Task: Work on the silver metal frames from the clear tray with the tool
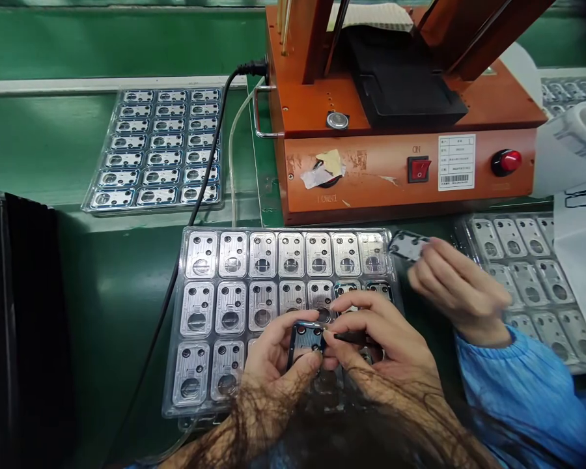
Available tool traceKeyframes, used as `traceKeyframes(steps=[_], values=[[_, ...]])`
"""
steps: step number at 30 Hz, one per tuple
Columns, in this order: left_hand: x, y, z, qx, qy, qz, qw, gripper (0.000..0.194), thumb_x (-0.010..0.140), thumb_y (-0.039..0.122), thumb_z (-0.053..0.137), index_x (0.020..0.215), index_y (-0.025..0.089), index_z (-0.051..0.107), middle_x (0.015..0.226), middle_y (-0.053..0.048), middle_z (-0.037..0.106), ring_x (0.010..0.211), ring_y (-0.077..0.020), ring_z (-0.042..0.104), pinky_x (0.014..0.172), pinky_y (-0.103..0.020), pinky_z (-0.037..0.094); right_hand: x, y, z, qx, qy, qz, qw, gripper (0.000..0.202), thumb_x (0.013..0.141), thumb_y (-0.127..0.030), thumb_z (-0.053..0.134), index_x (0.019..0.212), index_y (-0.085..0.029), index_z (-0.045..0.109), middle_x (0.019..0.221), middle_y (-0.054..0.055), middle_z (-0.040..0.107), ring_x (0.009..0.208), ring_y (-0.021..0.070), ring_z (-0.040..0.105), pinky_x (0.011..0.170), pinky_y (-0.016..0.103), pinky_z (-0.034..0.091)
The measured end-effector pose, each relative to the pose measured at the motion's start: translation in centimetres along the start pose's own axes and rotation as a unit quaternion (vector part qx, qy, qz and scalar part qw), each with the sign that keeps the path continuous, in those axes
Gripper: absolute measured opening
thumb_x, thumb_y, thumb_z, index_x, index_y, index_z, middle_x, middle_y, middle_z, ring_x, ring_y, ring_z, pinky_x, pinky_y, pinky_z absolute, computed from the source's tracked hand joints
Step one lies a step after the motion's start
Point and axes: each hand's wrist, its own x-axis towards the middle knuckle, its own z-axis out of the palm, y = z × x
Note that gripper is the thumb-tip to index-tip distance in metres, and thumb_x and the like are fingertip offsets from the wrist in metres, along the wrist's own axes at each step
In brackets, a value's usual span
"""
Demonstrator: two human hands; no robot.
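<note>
My left hand (pixel 278 358) is closed on a small rectangular plate (pixel 306 340) with a dark rim and round holes, held tilted above a clear plastic tray (pixel 173 391). At the plate's right edge, the fingertips of my right hand (pixel 385 342) are pinched together. A slim dark pointed tool (pixel 349 337), its kind unclear, lies in the right fingers. Silvery plates (pixel 232 306) with round openings fill the tray's pockets; my hands and dark hair hide the lower right part.
A co-worker's hand (pixel 459 286) in a blue sleeve holds a similar plate (pixel 410 246) at right. Behind stands an orange machine (pixel 371 176) with a red switch. More filled trays lie at back left (pixel 85 207) and right (pixel 522 280). A black cable (pixel 176 267) crosses the green table.
</note>
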Motion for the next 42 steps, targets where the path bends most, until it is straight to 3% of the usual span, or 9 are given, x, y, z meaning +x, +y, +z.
traceKeyframes(steps=[6, 11, 16, 22, 26, 31, 35, 42], values=[[0.03, -0.04, 0.1, 0.017, 0.018, 0.014, 1.0, 0.042, 0.063, 0.038, 0.108, 0.1, 0.032, 0.09, 0.096, 0.002, 0.087, 0.086, -0.015, 0.081, 0.079, -0.02, 0.068, -0.69, -0.51, -0.03, 0.065, -0.027, 0.066, 0.995, 0.01, 0.101, -0.024, 0.067, 0.099, -0.033, 0.071, 0.109, 0.0, 0.073, 0.079, 0.0125, 0.078, 0.065, 0.019, 0.068], [-0.06, -0.16, 0.0, 0.01, -0.001, 0.002, 1.0, 0.041, 0.064, 0.039, 0.107, 0.101, 0.032, 0.09, 0.093, 0.002, 0.087, 0.086, -0.0149, 0.08, 0.08, -0.02, 0.066, -0.7, -0.07, 0.32, 0.032, -0.017, 0.069, 0.997, 0.013, 0.098, -0.021, 0.068, 0.098, -0.034, 0.07, 0.11, -0.002, 0.073, 0.075, 0.0122, 0.075, 0.076, 0.024, 0.071], [0.0, -0.46, -0.32, 0.008, -0.002, 0.014, 1.0, 0.038, 0.067, 0.038, 0.106, 0.102, 0.034, 0.091, 0.097, 0.002, 0.087, 0.089, -0.0158, 0.081, 0.08, -0.021, 0.067, -0.66, 0.04, 0.31, 0.028, -0.019, 0.06, 0.998, 0.011, 0.099, -0.023, 0.068, 0.1, -0.034, 0.071, 0.105, -0.003, 0.071, 0.072, 0.0111, 0.073, 0.069, 0.022, 0.069], [-0.06, -0.25, -0.28, 0.023, 0.015, 0.017, 0.999, 0.039, 0.063, 0.039, 0.108, 0.099, 0.035, 0.091, 0.093, 0.005, 0.086, 0.087, -0.007, 0.077, 0.082, -0.007, 0.06, -0.43, 0.07, 0.43, 0.021, -0.003, 0.053, 0.998, 0.01, 0.1, -0.023, 0.069, 0.098, -0.033, 0.071, 0.104, -0.003, 0.07, 0.077, 0.0072, 0.075, 0.057, 0.011, 0.061], [0.01, -0.2, -0.1, 0.022, 0.037, 0.02, 0.999, 0.044, 0.057, 0.04, 0.11, 0.096, 0.031, 0.092, 0.092, 0.002, 0.086, 0.085, -0.0109, 0.079, 0.078, -0.013, 0.065, -0.66, 0.11, 0.46, -0.003, -0.01, 0.04, 0.999, 0.016, 0.1, -0.019, 0.064, 0.1, -0.033, 0.071, 0.107, -0.003, 0.071, 0.073, 0.0076, 0.075, 0.062, 0.016, 0.064], [0.03, -0.25, 0.16, 0.008, 0.015, 0.024, 1.0, 0.042, 0.061, 0.039, 0.108, 0.097, 0.03, 0.09, 0.086, 0.001, 0.085, 0.074, -0.0154, 0.08, 0.071, -0.023, 0.07, -1.01, 0.33, 0.55, -0.014, -0.01, 0.03, 0.999, 0.019, 0.096, -0.017, 0.065, 0.101, -0.034, 0.071, 0.112, -0.002, 0.071, 0.064, 0.0089, 0.071, 0.057, 0.024, 0.065], [-0.06, -0.1, 0.21, 0.012, 0.013, 0.032, 0.999, 0.04, 0.061, 0.039, 0.108, 0.096, 0.031, 0.09, 0.087, 0.003, 0.086, 0.066, -0.0112, 0.078, 0.069, -0.02, 0.069, -1.13, 0.4, 0.55, -0.031, -0.014, 0.016, 0.999, 0.015, 0.101, -0.02, 0.063, 0.103, -0.033, 0.07, 0.116, 0.0, 0.069, 0.062, 0.01, 0.066, 0.053, 0.028, 0.061], [-0.05, -0.16, 0.11, 0.019, 0.017, 0.028, 0.999, 0.036, 0.063, 0.037, 0.106, 0.095, 0.032, 0.09, 0.089, 0.002, 0.086, 0.076, -0.0138, 0.078, 0.07, -0.021, 0.068, -1.06, 0.09, 0.56, -0.05, -0.005, 0.016, 0.999, 0.013, 0.104, -0.025, 0.061, 0.102, -0.034, 0.07, 0.114, -0.001, 0.067, 0.061, 0.009, 0.063, 0.055, 0.029, 0.059]])
